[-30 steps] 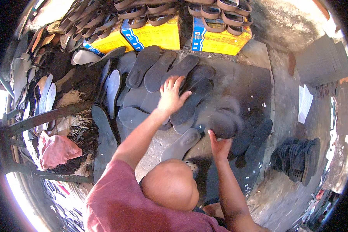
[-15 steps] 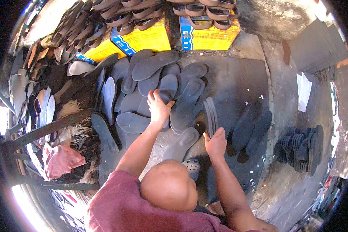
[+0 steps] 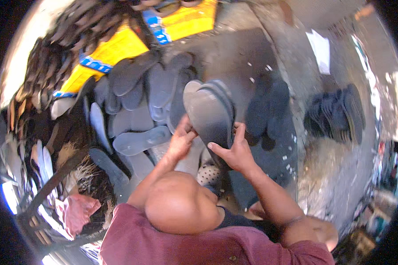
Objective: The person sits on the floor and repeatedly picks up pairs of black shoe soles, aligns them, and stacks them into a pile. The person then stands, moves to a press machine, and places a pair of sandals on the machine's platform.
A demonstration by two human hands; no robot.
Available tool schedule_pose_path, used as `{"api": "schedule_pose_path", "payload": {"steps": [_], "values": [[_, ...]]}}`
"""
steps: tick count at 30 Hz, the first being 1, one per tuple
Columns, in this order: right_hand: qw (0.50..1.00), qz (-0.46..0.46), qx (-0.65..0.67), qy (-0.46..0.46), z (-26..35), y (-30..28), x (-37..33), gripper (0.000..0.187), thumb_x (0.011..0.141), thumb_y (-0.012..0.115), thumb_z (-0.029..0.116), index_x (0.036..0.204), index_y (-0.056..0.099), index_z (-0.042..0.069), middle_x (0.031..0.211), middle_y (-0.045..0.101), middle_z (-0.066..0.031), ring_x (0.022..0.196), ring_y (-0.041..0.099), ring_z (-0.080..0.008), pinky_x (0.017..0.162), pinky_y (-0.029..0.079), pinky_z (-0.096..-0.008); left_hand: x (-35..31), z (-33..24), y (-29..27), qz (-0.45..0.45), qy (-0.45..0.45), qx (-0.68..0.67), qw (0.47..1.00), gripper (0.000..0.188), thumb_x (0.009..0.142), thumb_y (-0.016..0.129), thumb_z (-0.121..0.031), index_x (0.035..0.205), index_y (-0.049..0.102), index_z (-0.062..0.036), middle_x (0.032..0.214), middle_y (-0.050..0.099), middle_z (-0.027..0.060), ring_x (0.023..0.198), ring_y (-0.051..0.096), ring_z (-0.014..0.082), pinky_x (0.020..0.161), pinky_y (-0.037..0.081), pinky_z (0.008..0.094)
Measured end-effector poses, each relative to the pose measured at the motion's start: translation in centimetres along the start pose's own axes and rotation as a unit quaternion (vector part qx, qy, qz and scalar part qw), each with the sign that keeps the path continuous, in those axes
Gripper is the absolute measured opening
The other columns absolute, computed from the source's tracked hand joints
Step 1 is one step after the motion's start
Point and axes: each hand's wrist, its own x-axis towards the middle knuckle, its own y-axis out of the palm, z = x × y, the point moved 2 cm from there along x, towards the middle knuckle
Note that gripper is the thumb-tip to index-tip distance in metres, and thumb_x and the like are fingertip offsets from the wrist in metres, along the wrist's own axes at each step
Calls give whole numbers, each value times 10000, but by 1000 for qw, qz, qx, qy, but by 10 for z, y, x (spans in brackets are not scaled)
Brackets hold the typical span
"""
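A stack of grey shoe soles point(image 3: 208, 110) is tilted up in front of me, fanned slightly apart at the far end. My right hand point(image 3: 236, 150) is closed round the stack's right edge, with the thumb on the upper face. At the lower left edge my left hand point(image 3: 181, 140) has its fingers curled against the soles; they are somewhat blurred. Loose soles lie on the floor left of the stack, including a pale grey sole point(image 3: 141, 140) beside my left hand. Two dark soles point(image 3: 257, 108) lie to the right.
Yellow and blue boxes point(image 3: 183, 24) stand at the back, with brown slippers above them. A pile of dark footwear pieces point(image 3: 336, 115) is at right, below a white paper point(image 3: 319, 51). A wooden bar point(image 3: 59, 174) and pink cloth point(image 3: 77, 212) are at left.
My left hand has left the loose soles and come to the stack. My right hand has raised the stack, moved it left and turned its broad face up. The view has shifted.
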Motion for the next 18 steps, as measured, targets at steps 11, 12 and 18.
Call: {"api": "schedule_pose_path", "payload": {"steps": [11,12,18], "values": [[940,-169,-213,-207,-145,-7,-19,812,691,904,231,1346,478,8,1247,591,-197,1164,574,-409,999,448,-496,35,-86,96,372,330,553,669,821,632,922,-265,1336,528,-111,1215,561,150,1147,526,401,1003,403,537],[943,-170,-175,-227,-144,-8,-22,832,686,902,212,1365,461,15,1274,586,-205,1197,564,-418,1039,437,-508,26,-73,104,385,321,522,690,785,638,920,-254,1310,541,-105,1191,567,146,1147,529,401,1000,411,522],[933,-197,-237,-183,-147,-15,-29,766,690,920,327,1272,538,6,1185,609,-179,1123,590,-395,970,460,-477,42,-60,93,381,259,462,758,613,762,865,-210,1254,545,-32,1207,549,194,1178,532,422,1006,449,479]]}}
